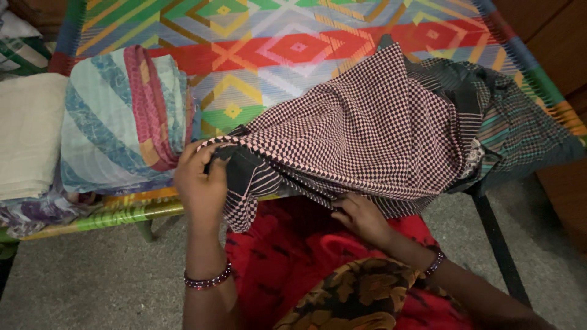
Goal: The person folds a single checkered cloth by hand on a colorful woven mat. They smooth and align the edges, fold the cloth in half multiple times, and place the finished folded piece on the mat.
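Checked cloth [367,134] in pink and black lies heaped across a brightly woven cot [293,43], spilling over its near edge toward a person in red. At nine o'clock from the heap sits a folded stack of pale blue and pink fabrics [122,116], with a cream cloth [27,134] beyond it. The left hand [199,180], wrist bangled, is raised with fingers curled, pinching the cloth's dark-bordered edge; the right hand [361,217], at six o'clock beneath the heap, grips its lower hem.
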